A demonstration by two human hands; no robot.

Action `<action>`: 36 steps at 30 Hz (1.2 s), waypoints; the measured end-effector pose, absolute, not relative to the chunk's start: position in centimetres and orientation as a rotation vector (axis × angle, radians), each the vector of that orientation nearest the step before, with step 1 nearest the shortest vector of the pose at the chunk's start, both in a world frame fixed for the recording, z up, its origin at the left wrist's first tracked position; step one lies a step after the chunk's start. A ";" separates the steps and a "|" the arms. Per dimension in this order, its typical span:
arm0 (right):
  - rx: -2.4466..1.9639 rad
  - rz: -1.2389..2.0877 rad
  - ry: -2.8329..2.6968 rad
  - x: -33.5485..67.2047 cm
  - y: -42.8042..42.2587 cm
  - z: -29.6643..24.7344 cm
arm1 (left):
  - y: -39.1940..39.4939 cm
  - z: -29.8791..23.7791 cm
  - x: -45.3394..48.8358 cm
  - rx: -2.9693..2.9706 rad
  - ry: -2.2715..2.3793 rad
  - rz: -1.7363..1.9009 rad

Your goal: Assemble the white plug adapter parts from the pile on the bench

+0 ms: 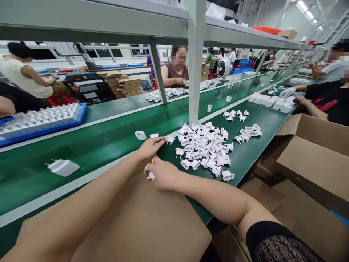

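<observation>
The left hand (151,147) pinches the end of a glossy white plug piece (170,139), rounded-oval with two short prongs pointing down, just beside a heap of similar pieces (203,147) on the green worktop (252,147). The right hand (166,174) curls its fingers around small white parts (151,176) above a plain brown cardboard flap (147,222); any markings are too small to read.

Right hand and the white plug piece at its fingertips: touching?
Touching. Head view: the right hand holds the white plug piece, partly covering it.
</observation>
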State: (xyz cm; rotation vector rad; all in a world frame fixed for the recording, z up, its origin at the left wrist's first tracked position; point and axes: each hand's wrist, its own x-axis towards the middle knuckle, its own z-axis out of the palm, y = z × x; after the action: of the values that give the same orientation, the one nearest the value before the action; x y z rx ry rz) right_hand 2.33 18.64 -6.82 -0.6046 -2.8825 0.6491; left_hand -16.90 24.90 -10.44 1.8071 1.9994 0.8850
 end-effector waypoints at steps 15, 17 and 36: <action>-0.599 0.909 -2.799 1.9 18.6 -6.9 | 24.2 -9.7 -19.7 1.869 2.594 0.628; -0.575 0.919 -2.759 1.8 18.6 -7.1 | 24.5 -9.3 -18.8 1.727 2.610 0.693; -0.628 1.379 -2.202 1.0 19.9 -7.6 | 19.8 -10.6 -27.9 1.086 2.592 1.152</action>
State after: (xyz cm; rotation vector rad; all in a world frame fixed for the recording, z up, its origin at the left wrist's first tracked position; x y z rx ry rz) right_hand 1.05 19.93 -7.63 -0.6283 -2.2019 1.3790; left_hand -27.94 19.83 -10.58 1.0860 2.5918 1.1525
